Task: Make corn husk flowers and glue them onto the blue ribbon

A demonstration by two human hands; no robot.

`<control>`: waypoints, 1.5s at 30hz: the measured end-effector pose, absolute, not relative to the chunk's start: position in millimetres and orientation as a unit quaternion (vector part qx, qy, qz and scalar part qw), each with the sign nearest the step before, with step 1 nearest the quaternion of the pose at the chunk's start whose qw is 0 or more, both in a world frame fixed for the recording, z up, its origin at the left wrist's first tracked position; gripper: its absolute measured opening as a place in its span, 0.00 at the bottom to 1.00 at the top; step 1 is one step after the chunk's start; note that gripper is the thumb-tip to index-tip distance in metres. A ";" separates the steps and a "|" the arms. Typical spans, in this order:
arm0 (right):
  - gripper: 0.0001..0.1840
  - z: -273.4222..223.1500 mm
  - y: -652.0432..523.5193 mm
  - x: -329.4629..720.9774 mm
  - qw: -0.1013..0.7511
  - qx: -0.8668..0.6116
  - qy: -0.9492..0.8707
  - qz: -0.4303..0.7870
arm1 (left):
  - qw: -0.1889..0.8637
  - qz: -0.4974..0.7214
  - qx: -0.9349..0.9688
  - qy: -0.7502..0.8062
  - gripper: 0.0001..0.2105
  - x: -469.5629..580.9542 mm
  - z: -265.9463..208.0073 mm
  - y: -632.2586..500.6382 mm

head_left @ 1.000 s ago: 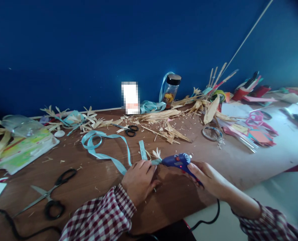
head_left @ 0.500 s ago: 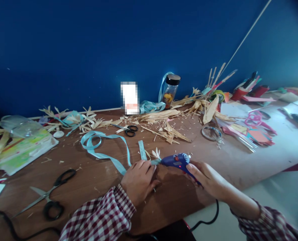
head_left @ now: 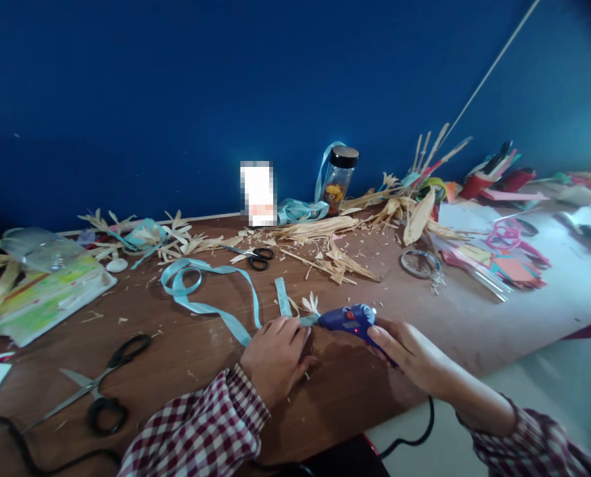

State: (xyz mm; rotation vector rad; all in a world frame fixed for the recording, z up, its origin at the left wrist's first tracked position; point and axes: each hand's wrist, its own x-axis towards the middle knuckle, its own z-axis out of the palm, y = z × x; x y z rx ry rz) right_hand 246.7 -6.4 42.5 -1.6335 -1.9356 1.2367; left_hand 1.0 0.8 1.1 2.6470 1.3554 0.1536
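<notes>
My right hand (head_left: 411, 354) is wrapped round the handle of a blue glue gun (head_left: 342, 319), which has a small red light lit on its side. Its nozzle points left and touches or nearly touches a light blue ribbon (head_left: 307, 320) by a small pale husk flower (head_left: 311, 304). My left hand (head_left: 275, 361) rests low on the table with its fingers curled over the ribbon, pressing it down. The ribbon's long loose end (head_left: 233, 326) loops away to the left. Whatever lies under my left fingers is hidden.
Large open scissors (head_left: 94, 384) lie at the left, smaller scissors (head_left: 258, 257) further back. Dry corn husks (head_left: 320, 228) and a lidded jar (head_left: 338, 179) line the blue wall. A tape ring (head_left: 421, 263) lies right. A black cord (head_left: 415, 438) hangs below the table edge.
Hardly anything differs. The glue gun's rear has tipped very slightly while its nozzle stays at the ribbon; my left hand keeps its place.
</notes>
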 end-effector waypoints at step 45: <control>0.20 40.9 -6.6 244.3 0.172 -0.570 -0.698 0.398 | 0.091 0.046 0.884 0.455 0.17 0.6 1.1 0.9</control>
